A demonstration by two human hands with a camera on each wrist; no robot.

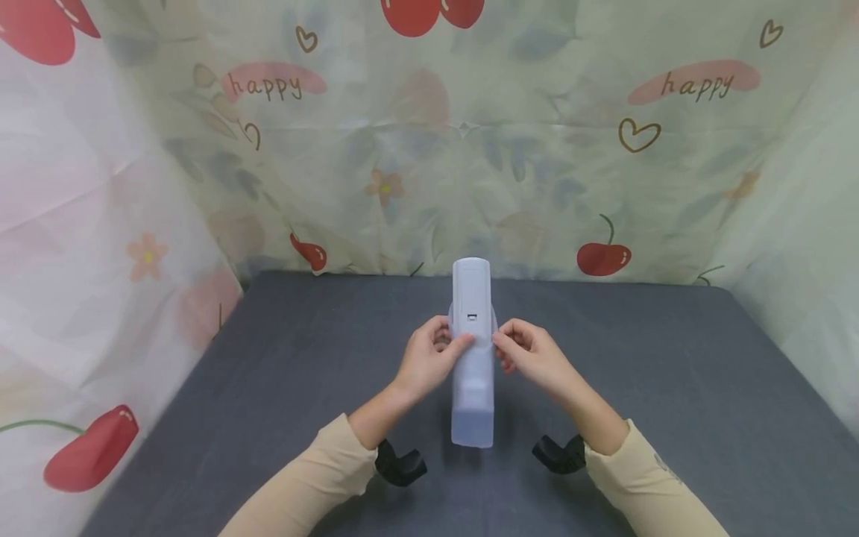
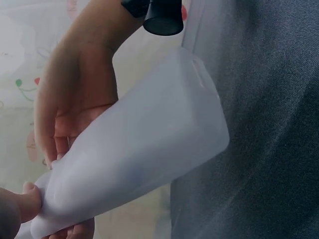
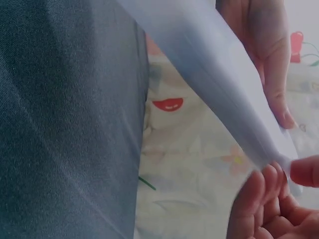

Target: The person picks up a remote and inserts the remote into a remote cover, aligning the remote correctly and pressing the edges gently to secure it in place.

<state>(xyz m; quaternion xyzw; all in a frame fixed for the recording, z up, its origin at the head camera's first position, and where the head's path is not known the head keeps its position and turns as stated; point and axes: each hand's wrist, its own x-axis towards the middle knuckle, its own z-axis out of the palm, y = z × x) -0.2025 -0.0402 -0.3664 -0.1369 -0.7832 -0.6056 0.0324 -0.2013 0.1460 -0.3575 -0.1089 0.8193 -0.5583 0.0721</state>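
A long pale white plastic device (image 1: pixel 473 380) with a small dark slot in its upper face is held over the middle of the table. Its lower end looks translucent and boxy, and a rounded edge sticks out on both sides behind the upper part. The left hand (image 1: pixel 429 354) grips it from the left, thumb across the front face. From the right, the right hand (image 1: pixel 533 354) pinches the protruding edge between thumb and fingers. In the right wrist view the right thumb and fingertips meet at the narrow end of the device (image 3: pixel 214 74). Its far face is hidden.
A dark grey cloth covers the table (image 1: pixel 302 358). Patterned curtains (image 1: pixel 470 164) hang at the back and both sides. Black wrist mounts (image 1: pixel 400 464) project inward below each forearm, near the device's lower end.
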